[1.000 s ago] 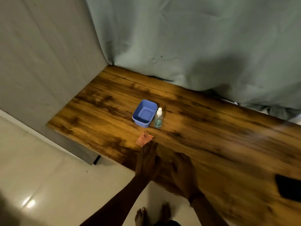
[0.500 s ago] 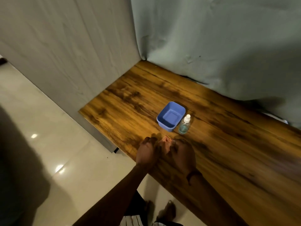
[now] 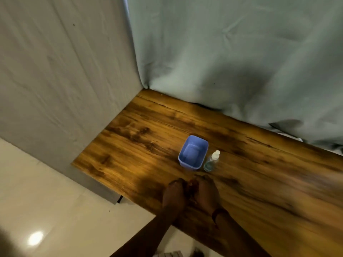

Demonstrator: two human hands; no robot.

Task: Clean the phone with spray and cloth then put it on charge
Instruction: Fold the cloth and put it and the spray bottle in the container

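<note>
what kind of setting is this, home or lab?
Probably a home room, though unsure: a wooden table in a corner draped with grey-green sheets, glossy floor tiles, a blue tub and spray bottle.

The surface (image 3: pixel 241 182) runs from frame centre to the lower right. On it, near centre, stands the tub (image 3: pixel 193 152), with the bottle (image 3: pixel 211 161) just beside it on the right. Both hands, left (image 3: pixel 173 194) and right (image 3: pixel 207 191), lie side by side below them, at the surface's near edge. The floor (image 3: pixel 46 201) fills the lower left.

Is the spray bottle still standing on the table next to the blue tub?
Yes, the spray bottle stands upright on the table just right of the blue tub, with neither hand touching it.
</note>
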